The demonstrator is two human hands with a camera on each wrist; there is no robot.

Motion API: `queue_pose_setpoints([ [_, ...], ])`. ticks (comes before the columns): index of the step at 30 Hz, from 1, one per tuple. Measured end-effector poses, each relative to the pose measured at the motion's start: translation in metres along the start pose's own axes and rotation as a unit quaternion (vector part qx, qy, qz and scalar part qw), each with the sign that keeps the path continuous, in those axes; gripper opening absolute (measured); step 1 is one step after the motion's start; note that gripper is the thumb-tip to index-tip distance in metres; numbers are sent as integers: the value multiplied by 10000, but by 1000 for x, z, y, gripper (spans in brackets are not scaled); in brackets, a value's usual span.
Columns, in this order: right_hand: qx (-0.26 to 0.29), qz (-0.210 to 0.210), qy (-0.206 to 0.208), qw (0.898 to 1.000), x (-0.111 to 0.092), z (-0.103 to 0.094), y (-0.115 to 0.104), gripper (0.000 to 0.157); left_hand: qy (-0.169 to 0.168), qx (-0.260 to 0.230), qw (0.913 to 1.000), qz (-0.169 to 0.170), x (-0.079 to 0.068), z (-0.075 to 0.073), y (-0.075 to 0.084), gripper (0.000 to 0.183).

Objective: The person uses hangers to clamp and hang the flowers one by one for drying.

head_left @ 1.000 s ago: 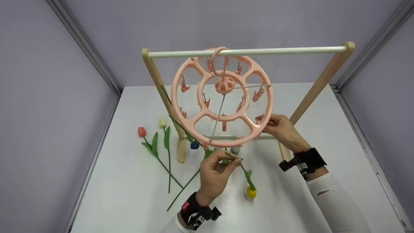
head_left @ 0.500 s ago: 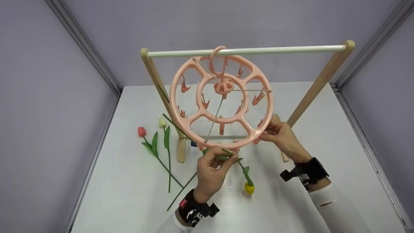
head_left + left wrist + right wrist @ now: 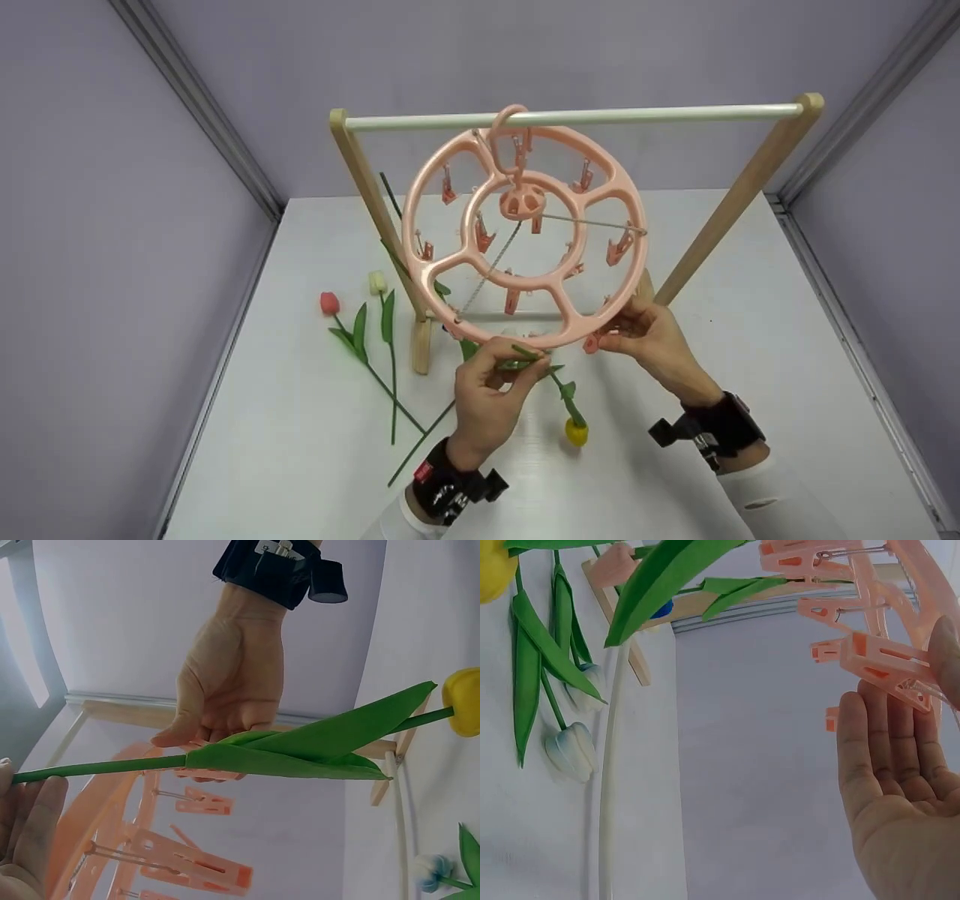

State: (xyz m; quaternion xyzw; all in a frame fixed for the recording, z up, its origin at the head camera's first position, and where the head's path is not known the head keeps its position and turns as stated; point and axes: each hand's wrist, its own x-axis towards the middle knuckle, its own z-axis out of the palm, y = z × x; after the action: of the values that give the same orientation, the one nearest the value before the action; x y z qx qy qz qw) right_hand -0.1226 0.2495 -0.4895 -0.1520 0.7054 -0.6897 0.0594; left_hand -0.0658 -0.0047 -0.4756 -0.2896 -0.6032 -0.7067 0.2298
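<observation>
My left hand (image 3: 491, 401) pinches the stem end of an artificial yellow tulip (image 3: 576, 433), whose bloom points down and toward me. In the left wrist view its green leaves (image 3: 300, 754) stretch across the middle, beyond the fingertips. My right hand (image 3: 658, 349) pinches a pink clothespin (image 3: 592, 343) on the front right of a round pink clip hanger (image 3: 581, 328). In the right wrist view this clothespin (image 3: 885, 660) sits between thumb and fingers, its nose pointing left toward the leaves. The tulip's stem end and the clothespin are apart, below the hanger's rim.
The hanger hooks over the white bar (image 3: 637, 118) of a stand with wooden legs (image 3: 709, 217). A red tulip (image 3: 330, 304) and a white tulip (image 3: 377, 283) lie at the left. Pale blue-white tulips (image 3: 571, 752) and a blue bloom (image 3: 662, 610) appear in the right wrist view.
The hanger has turned, its front side swinging left and its right side coming nearer. My right hand has come slightly nearer with the clothespin. My left hand has shifted a little left with the tulip.
</observation>
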Motion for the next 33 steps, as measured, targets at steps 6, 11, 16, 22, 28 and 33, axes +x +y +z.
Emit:
queue_pose_setpoints([
  [6, 79, -319, 30, 9995, -10, 11, -1, 42, 30, 93, 9999, 103, -2, 1, -1, 21],
  [11, 260, -498, 217, 9982, -17, 23, -3, 39, 83, 236, 9994, 236, -3, 2, -2, 22],
  [16, 498, -475, 358, 9970, -22, 34, -5, 41, 96, 336, 9990, 293, -3, 1, -3, 24],
  [22, 529, -571, 591, 9952, -27, 46, -6, 41, 123, 425, 9983, 383, -3, 1, -4, 16],
  [28, 566, -294, 692, 9956, -31, 57, -9, 38, 117, 500, 9978, 421, -1, 1, -3, 20],
  [33, 585, -145, 786, 9951, -33, 64, -12, 32, 52, 592, 9955, 735, 2, 0, -2, 23],
])
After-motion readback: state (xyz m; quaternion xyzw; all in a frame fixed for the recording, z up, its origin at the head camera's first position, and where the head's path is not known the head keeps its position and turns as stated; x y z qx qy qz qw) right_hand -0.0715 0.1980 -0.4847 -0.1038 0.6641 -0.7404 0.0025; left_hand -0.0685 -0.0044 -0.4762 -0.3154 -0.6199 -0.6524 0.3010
